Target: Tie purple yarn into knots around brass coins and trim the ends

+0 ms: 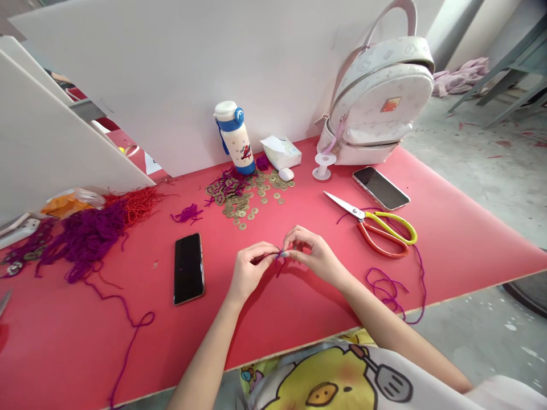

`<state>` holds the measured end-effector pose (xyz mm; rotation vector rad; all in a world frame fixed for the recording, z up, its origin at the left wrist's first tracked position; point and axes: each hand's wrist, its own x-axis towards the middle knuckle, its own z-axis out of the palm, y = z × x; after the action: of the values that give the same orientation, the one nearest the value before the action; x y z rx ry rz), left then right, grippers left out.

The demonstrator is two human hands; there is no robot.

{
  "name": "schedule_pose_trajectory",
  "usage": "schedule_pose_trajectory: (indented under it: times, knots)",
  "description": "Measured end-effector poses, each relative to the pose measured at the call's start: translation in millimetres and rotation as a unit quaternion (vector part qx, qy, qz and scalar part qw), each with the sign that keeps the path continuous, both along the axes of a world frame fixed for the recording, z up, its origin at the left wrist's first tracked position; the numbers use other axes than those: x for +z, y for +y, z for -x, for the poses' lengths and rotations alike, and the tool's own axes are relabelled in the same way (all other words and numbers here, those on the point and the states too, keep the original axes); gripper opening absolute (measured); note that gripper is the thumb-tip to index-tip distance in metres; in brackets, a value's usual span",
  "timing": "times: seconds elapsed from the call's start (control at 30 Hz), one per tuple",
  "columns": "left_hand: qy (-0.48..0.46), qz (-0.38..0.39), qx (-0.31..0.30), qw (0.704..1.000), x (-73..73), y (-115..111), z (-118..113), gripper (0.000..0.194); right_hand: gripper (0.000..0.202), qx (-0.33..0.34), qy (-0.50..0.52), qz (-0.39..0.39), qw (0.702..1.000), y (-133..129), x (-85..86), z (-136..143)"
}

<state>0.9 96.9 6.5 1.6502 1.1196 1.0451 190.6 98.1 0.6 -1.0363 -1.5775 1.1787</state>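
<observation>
My left hand and right hand meet, each pinching a short piece of thin, fuzzy purple yarn between thumb and fingertips. Whether anything else sits inside the pinch, I cannot tell. The piece is held just above the red tabletop, near its front edge, with loose ends hanging below my fingertips.

Handling, in my judgement: almost weightless, soft and limp, not slippery, inclined to fray or tangle. Best hold is close to the crossing, one strand per pinch, under light tension.

Count, working outward:
- Brass-coloured coins with holes: many, overlapping; no reliable count. Purple yarn lies tangled over some.
- Small purple yarn bunch: one, left of the coins.
- Dark-screened smartphones: two, one beside my left hand, one far right.
- Large scissors with one red and one yellow handle: one, blades nearly together, to the right.
- White plastic spool: one.
- Small white rounded object: one, against a white soft packet, also one.
- White and blue bottle: one, upright.
- White patterned backpack: one.
- Large purple yarn heap: one, touching red shredded strands, uncountable.
</observation>
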Motion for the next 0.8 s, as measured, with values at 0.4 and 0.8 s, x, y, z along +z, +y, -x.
schedule_pose_trajectory:
  times: [0.4,0.8]
  knots:
    - [-0.023,0.022,0.036,0.999,-2.1,0,-2,0.014,0.006,-0.018,-0.050,-0.046,0.998,-3,4.0,2]
    - [-0.016,0.017,0.037,0.999,-2.6,-1,-4,0.012,0.046,0.086,0.150,0.185,0.967,-3,9.3,-2]
